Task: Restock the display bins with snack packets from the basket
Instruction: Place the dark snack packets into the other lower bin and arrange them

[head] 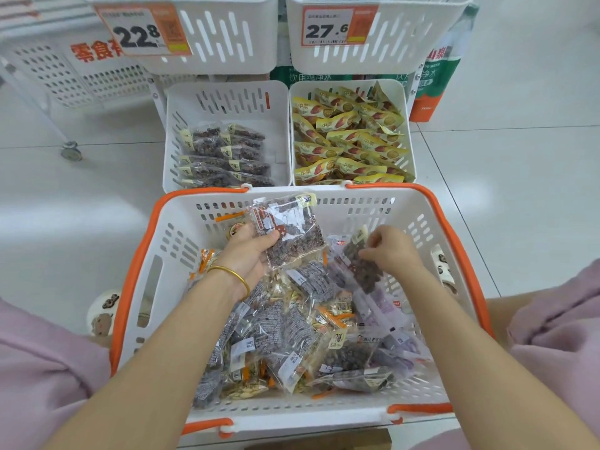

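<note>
Two dark-snack packets are being picked from the basket (373,193): the left hand (248,254) grips the raised packet (289,232), the right hand (394,251) pinches the second packet (358,266) inside it. Next, likely: carry both to the matching bin (276,147) beyond the basket.

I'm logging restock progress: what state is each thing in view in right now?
Basket, holds many mixed packets.
Left hand, grips a dark-snack packet, lifted clear of the pile.
Right hand, pinches a second packet among the pile.
Left lower bin, partly filled with dark packets.
Right lower bin, full of yellow packets.
Upper bins, contents hidden.
</note>
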`<state>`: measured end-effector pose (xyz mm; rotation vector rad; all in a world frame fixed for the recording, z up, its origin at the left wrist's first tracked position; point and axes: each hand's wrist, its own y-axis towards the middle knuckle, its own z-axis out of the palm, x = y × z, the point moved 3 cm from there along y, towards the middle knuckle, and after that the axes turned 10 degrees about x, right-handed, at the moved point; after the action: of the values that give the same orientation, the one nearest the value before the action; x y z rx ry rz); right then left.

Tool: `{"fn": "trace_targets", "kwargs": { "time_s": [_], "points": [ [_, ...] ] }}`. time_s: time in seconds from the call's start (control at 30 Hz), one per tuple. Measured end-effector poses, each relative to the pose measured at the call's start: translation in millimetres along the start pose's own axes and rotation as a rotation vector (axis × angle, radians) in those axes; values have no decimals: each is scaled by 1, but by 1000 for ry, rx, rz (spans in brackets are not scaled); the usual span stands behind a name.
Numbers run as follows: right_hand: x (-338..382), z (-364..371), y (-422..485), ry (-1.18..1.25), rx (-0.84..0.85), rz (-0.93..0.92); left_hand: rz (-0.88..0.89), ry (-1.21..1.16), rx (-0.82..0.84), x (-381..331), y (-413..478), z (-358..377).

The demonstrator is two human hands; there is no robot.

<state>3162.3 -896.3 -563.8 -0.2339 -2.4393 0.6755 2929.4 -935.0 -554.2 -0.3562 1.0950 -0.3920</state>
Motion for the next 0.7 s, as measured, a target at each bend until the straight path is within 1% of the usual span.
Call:
{"fn": "trace_targets", "kwargs": {
  "time_s": [0.03, 0.07, 0.13, 0.2, 0.33, 0.4, 0.47, 0.57, 0.63, 0.7],
  "points": [
    [9, -12, -3, 19, -21, -33, 5, 1, -9, 0, 1, 0],
    [18, -25, -8, 89, -21, -73, 9, -1, -13, 0, 0, 1],
    [33, -47, -16, 306, 30, -160, 28, -8, -26, -2, 0, 1],
    [42, -60, -25, 442, 97, -216, 58, -14, -53, -4, 1, 1],
    [47, -56, -33, 683, 270, -231, 96, -45, -80, -11, -3, 6],
    [55, -47, -32, 783, 300, -236, 80, -115, -40, -11, -3, 9],
    [66, -34, -30, 864, 280, -254, 72, -139, 30, -15, -7, 18],
    [82, -15, -27, 883, 207, -329, 103, -88, 91, -16, -9, 26],
    [92, -7, -23, 796, 189, -377, 156, -29, 40, -17, -8, 23],
    [102, -6, -15, 751, 181, -375, 196, -21, 8, -24, -3, 15]
  ]
}}
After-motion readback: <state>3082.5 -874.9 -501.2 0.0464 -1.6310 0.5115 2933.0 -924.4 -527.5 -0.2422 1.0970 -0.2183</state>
